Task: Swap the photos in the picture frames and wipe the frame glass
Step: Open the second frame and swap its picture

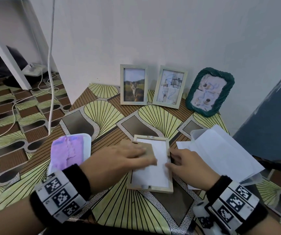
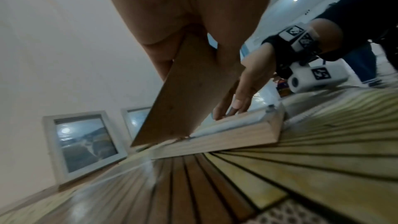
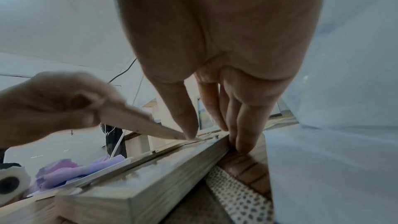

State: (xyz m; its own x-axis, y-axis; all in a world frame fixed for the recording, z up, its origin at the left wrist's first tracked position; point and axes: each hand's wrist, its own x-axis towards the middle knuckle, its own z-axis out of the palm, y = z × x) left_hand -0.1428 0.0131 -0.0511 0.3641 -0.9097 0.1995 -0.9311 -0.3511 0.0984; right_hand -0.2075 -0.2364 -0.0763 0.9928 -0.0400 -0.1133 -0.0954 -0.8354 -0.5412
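A light wooden picture frame lies face down in the middle of the patterned table, with the white back of a photo showing inside it. My left hand grips the brown backing board and holds it tilted up, its far edge resting on the frame's top left corner. My right hand pinches the frame's right rail, with the thumb on its inner edge and the fingers down its outer side. The same backing board slopes down to my right thumb in the right wrist view.
Three frames lean against the wall: one with a cat photo, a second pale one and a green twisted one. A purple cloth lies on a white tray at left. A clear container with white papers stands at right.
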